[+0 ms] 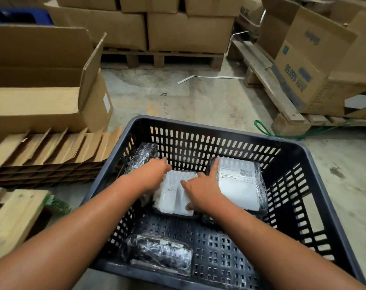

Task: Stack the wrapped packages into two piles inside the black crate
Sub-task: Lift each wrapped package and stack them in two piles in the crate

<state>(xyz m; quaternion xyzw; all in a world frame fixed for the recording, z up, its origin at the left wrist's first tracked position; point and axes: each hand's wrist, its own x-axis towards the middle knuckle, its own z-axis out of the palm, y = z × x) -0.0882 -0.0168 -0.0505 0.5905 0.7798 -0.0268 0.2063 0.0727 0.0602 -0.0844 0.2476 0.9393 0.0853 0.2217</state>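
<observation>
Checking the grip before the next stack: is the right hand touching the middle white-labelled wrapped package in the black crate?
Touching. The head view shows the right hand lying flat on the middle white-labelled wrapped package, thumb over its near edge.

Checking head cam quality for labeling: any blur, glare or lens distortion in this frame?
Head view: strong wide-angle bowing at the edges, with the black crate rim and the forearms stretched; slight softness on the left hand and right hand; shiny glare on the near wrapped package; the label on the right package is too small to read; lighting is dim and even.
</observation>
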